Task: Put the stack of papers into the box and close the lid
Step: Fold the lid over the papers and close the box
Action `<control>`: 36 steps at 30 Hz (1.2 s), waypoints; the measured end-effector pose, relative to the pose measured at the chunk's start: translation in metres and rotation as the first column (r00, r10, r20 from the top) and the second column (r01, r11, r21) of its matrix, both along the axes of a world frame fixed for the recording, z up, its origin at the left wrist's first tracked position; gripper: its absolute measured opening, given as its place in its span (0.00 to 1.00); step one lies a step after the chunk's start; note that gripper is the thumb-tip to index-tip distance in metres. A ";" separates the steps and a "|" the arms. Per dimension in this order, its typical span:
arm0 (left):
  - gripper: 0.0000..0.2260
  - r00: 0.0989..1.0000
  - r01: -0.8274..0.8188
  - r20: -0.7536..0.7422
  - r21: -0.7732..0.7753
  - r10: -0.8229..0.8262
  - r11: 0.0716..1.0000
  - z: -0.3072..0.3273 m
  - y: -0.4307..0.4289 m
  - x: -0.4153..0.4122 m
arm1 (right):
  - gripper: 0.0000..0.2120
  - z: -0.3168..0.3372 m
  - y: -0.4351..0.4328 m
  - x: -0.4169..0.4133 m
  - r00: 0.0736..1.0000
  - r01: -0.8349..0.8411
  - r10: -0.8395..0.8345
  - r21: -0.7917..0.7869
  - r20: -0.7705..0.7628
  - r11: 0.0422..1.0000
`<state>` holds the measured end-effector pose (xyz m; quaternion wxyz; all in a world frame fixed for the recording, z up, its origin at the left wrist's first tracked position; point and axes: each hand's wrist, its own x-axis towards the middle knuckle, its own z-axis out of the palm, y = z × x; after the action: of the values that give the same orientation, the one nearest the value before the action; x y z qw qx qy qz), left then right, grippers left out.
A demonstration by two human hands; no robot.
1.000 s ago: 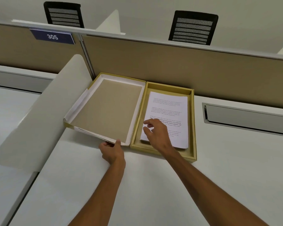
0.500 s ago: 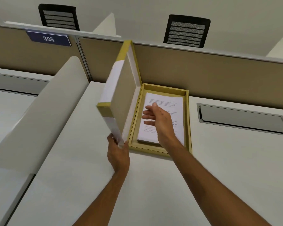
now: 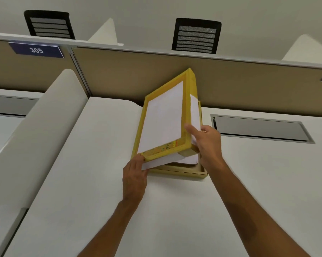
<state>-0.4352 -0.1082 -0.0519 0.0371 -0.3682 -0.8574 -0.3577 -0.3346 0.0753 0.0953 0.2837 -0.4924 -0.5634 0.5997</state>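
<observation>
A yellow-edged lid [image 3: 163, 117] with a white top hangs tilted over the tan box [image 3: 176, 171], its right side raised. My left hand [image 3: 136, 175] grips the lid's near left corner. My right hand [image 3: 206, 143] holds the near right corner, thumb on top. Under the lid a corner of the stack of papers [image 3: 189, 160] shows inside the box; the remainder of the stack is hidden.
The box lies on a white desk [image 3: 100, 182] against a tan partition [image 3: 130, 78]. A curved white divider [image 3: 39, 130] runs along the left. A grey cable hatch [image 3: 260, 128] is set into the desk at the right. Black chairs [image 3: 196, 36] stand behind.
The lid swung from lying open at the left, through upright, over onto the box. My right hand left the papers and took the lid's right corner.
</observation>
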 end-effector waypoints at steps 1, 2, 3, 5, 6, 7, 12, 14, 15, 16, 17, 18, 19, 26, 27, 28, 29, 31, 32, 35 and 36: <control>0.28 1.000 0.020 0.005 -0.003 -0.020 1.000 -0.003 0.000 -0.002 | 0.11 -0.009 0.005 0.008 0.999 0.012 -0.012 0.006 0.041 1.000; 0.27 0.999 0.028 0.033 -0.005 -0.028 1.000 -0.007 -0.001 -0.004 | 0.13 -0.018 0.010 0.015 0.995 0.032 -0.033 0.012 0.091 0.999; 0.27 0.996 0.034 0.083 -0.006 -0.033 0.999 -0.010 -0.001 -0.005 | 0.15 -0.027 0.015 0.023 0.988 0.057 -0.058 0.014 0.142 0.998; 0.28 0.980 0.029 0.197 -0.021 -0.025 0.999 -0.011 0.001 -0.006 | 0.20 -0.049 0.024 0.038 0.972 0.100 -0.097 -0.002 0.215 0.995; 0.29 0.965 0.014 0.262 -0.035 -0.005 0.999 -0.010 0.002 -0.006 | 0.23 -0.059 0.028 0.044 0.965 0.107 -0.100 -0.014 0.241 0.994; 0.31 0.946 0.005 0.323 -0.050 0.012 0.999 -0.009 0.004 -0.005 | 0.25 -0.069 0.031 0.049 0.958 0.105 -0.095 -0.022 0.270 0.994; 0.30 0.923 0.041 0.385 -0.088 -0.005 0.995 -0.010 0.008 -0.004 | 0.24 -0.108 0.038 0.060 0.927 0.094 -0.076 -0.030 0.368 0.995; 0.30 0.920 0.038 0.393 -0.093 0.001 0.995 -0.010 0.009 -0.004 | 0.20 -0.120 0.039 0.059 0.917 0.080 -0.069 -0.012 0.393 0.997; 0.30 0.921 0.038 0.389 -0.095 0.002 0.995 -0.010 0.010 -0.004 | 0.19 -0.124 0.038 0.058 0.911 0.075 -0.071 0.005 0.407 0.997; 0.30 0.924 0.039 0.382 -0.098 0.002 0.994 -0.010 0.011 -0.004 | 0.17 -0.128 0.037 0.056 0.906 0.076 -0.078 0.022 0.417 0.997; 0.30 0.926 0.039 0.378 -0.103 0.003 0.994 -0.010 0.011 -0.003 | 0.15 -0.130 0.037 0.054 0.902 0.076 -0.086 0.042 0.423 0.996; 0.31 0.926 0.037 0.378 -0.107 0.006 0.994 -0.010 0.012 -0.003 | 0.14 -0.132 0.037 0.053 0.899 0.073 -0.091 0.059 0.429 0.996; 0.31 0.926 0.035 0.376 -0.110 0.009 0.993 -0.010 0.012 -0.003 | 0.13 -0.134 0.036 0.052 0.889 0.065 -0.090 0.071 0.448 0.995; 0.34 0.944 0.066 0.329 -0.144 -0.015 0.987 -0.020 0.011 -0.006 | 0.17 -0.149 0.035 0.053 0.837 0.060 -0.100 0.091 0.538 0.994; 0.34 0.946 0.070 0.323 -0.155 -0.017 0.985 -0.022 0.011 -0.007 | 0.18 -0.151 0.034 0.054 0.824 0.036 -0.085 0.099 0.561 0.994; 0.34 0.948 0.075 0.319 -0.168 -0.018 0.983 -0.022 0.011 -0.008 | 0.18 -0.153 0.034 0.054 0.808 0.007 -0.071 0.110 0.584 0.994; 0.34 0.951 0.083 0.309 -0.179 -0.024 0.980 -0.023 0.010 -0.010 | 0.18 -0.155 0.034 0.055 0.794 -0.020 -0.056 0.118 0.605 0.993; 0.34 0.955 0.087 0.294 -0.199 -0.025 0.976 -0.024 0.010 -0.014 | 0.20 -0.156 0.035 0.054 0.781 -0.056 -0.031 0.119 0.624 0.991; 0.35 0.955 0.085 0.296 -0.218 -0.017 0.972 -0.023 0.011 -0.017 | 0.21 -0.156 0.037 0.053 0.782 -0.070 -0.023 0.126 0.623 0.990; 0.37 0.960 0.131 0.277 -0.301 -0.044 0.945 -0.015 0.020 -0.030 | 0.25 -0.151 0.048 0.047 0.791 -0.204 0.016 0.240 0.611 0.949; 0.37 0.959 0.145 0.278 -0.318 -0.054 0.937 -0.011 0.025 -0.036 | 0.26 -0.149 0.054 0.043 0.789 -0.268 0.044 0.278 0.613 0.923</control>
<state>-0.4707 -0.0831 -0.0626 -0.1590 -0.3612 -0.8830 -0.2540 -0.2919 0.1294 -0.0532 0.1241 -0.5478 -0.7604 0.3261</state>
